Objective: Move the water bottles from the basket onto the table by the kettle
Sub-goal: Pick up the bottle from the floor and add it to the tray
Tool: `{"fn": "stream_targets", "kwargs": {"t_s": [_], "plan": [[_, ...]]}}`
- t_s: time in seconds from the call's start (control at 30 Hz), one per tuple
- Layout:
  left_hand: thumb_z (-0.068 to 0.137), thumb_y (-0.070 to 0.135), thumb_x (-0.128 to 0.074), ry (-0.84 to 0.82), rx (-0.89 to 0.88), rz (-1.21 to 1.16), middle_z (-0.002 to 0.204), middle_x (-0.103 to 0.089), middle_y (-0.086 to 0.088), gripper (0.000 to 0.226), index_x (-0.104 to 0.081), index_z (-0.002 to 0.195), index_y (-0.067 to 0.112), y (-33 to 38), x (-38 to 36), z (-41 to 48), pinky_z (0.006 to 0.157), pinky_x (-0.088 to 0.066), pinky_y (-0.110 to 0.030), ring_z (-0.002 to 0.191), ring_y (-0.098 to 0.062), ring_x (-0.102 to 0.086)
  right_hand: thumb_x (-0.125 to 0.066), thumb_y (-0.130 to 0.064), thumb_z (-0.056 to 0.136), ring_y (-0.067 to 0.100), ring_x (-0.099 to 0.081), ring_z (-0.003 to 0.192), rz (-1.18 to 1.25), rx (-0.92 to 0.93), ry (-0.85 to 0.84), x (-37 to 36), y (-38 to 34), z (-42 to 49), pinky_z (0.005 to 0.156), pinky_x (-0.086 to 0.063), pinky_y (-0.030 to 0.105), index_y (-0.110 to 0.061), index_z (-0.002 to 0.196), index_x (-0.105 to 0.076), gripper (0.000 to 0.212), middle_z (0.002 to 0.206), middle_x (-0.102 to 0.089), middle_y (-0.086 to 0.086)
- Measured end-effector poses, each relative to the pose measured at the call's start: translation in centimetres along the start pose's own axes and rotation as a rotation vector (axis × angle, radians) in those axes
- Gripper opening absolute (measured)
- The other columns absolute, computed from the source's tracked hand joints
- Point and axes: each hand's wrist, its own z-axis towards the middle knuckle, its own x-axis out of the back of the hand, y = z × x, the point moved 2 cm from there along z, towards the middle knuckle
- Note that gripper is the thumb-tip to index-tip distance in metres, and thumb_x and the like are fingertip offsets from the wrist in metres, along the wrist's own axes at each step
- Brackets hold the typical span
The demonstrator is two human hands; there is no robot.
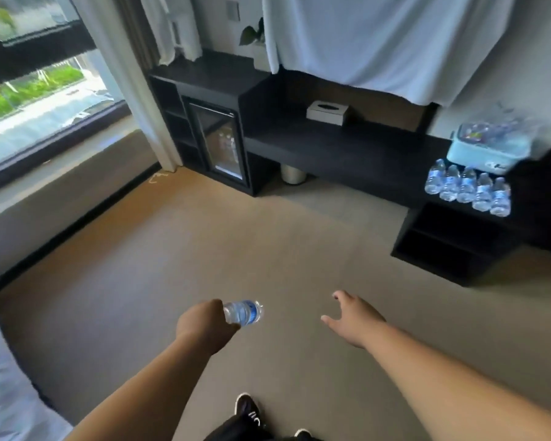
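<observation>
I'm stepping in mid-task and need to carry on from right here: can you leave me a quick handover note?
Left hand: grips one water bottle, held out over the floor.
Right hand: open, holds nothing.
Five bottles stand in a row on the black counter at the right, in front of a light-blue container.
Done: unclear. No kettle is in view, so I cannot tell whether that row has already been delivered.
Left: set the bottle in hand down by the kettle, then fetch any that remain.
</observation>
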Motion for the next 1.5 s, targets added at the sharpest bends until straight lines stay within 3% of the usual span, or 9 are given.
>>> {"fn": "stream_targets", "kwargs": {"t_s": [0.27,0.53,0.8,1.07,1.23,1.37,1.5], "plan": [[0.065,0.064,-0.060,0.010,-0.216,-0.052,0.075,-0.064,0.010,0.040,-0.062,0.084,0.029,11.9,1.1,7.9,0.063,-0.056,-0.027,0.066,-0.015,-0.064,-0.059,-0.065,0.094,0.026,-0.054,0.135,0.113,-0.202,0.060,3.8,8.8,0.7,0.101,-0.049,0.038,-0.027,0.158,-0.034,0.078,0.158,-0.043,0.003],[0.063,0.060,-0.062,-0.042,-0.410,-0.031,0.073,-0.063,0.013,0.035,-0.062,0.084,0.032,23.3,3.5,16.8,0.052,-0.044,-0.023,0.062,-0.010,-0.061,-0.059,-0.064,0.095,0.027,-0.056,0.131,0.195,-0.371,0.128,9.2,14.0,4.7,0.099,-0.051,0.037,-0.027,0.156,-0.035,0.076,0.151,-0.048,0.004],[0.067,0.053,-0.058,-0.096,-0.576,-0.042,0.066,-0.065,0.009,0.026,-0.061,0.075,0.028,33.5,6.2,22.9,0.049,-0.044,-0.022,0.058,-0.014,-0.064,-0.059,-0.063,0.096,0.025,-0.059,0.128,0.244,-0.494,0.203,14.4,17.3,7.8,0.097,-0.051,0.035,-0.026,0.155,-0.037,0.073,0.149,-0.050,0.003],[0.066,0.077,-0.050,-0.106,-0.657,-0.076,0.059,-0.063,0.009,0.052,-0.063,0.072,0.028,43.0,6.4,25.8,0.049,-0.045,-0.021,0.051,-0.011,-0.061,-0.059,-0.064,0.095,0.023,-0.058,0.129,0.311,-0.544,0.246,17.4,22.5,9.6,0.100,-0.050,0.035,-0.025,0.154,-0.038,0.074,0.148,-0.050,0.002],[0.071,0.067,-0.058,-0.160,-0.676,-0.095,0.063,-0.064,0.006,0.040,-0.062,0.072,0.027,49.8,5.7,27.3,0.052,-0.053,-0.025,0.057,-0.014,-0.064,-0.059,-0.064,0.096,0.024,-0.060,0.125,0.329,-0.542,0.251,19.7,28.1,11.4,0.097,-0.048,0.032,-0.024,0.154,-0.038,0.074,0.145,-0.052,0.004],[0.070,0.055,-0.065,-0.147,-0.699,-0.176,0.064,-0.061,0.004,0.031,-0.060,0.070,0.025,55.9,5.5,28.2,0.047,-0.044,-0.022,0.055,-0.013,-0.059,-0.060,-0.064,0.095,0.023,-0.060,0.125,0.338,-0.533,0.264,22.9,33.6,13.2,0.099,-0.048,0.032,-0.025,0.154,-0.038,0.074,0.144,-0.052,0.003],[0.070,0.050,-0.074,-0.109,-0.697,-0.199,0.074,-0.064,0.005,0.025,-0.064,0.077,0.027,62.5,5.6,28.7,0.057,-0.059,-0.031,0.064,-0.013,-0.063,-0.060,-0.065,0.094,0.022,-0.060,0.125,0.335,-0.503,0.276,27.0,39.4,15.0,0.097,-0.050,0.032,-0.025,0.154,-0.038,0.075,0.144,-0.053,0.003]]}}
